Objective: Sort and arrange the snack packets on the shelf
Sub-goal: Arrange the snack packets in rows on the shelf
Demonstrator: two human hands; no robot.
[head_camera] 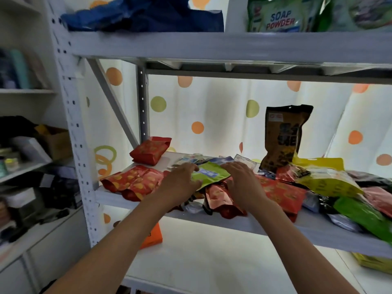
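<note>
A heap of snack packets covers the grey middle shelf (244, 227). On top of the heap lies a green packet with a blue label (209, 174). My left hand (180, 183) grips its left edge with curled fingers. My right hand (241, 181) rests on its right side, fingers spread and fairly straight. Red packets (133, 183) lie flat at the shelf's left end, and one more red packet (151, 150) sits behind them. A dark brown packet (283, 136) stands upright at the back. Yellow (326, 179) and green (364, 215) packets are piled on the right.
The upper shelf carries a blue cloth (144, 14) and soap powder bags (282, 15). A perforated grey upright (72, 124) and a diagonal brace stand on the left. An orange box (152, 235) sits on the lower shelf. Cluttered white shelves (25, 166) lie further left.
</note>
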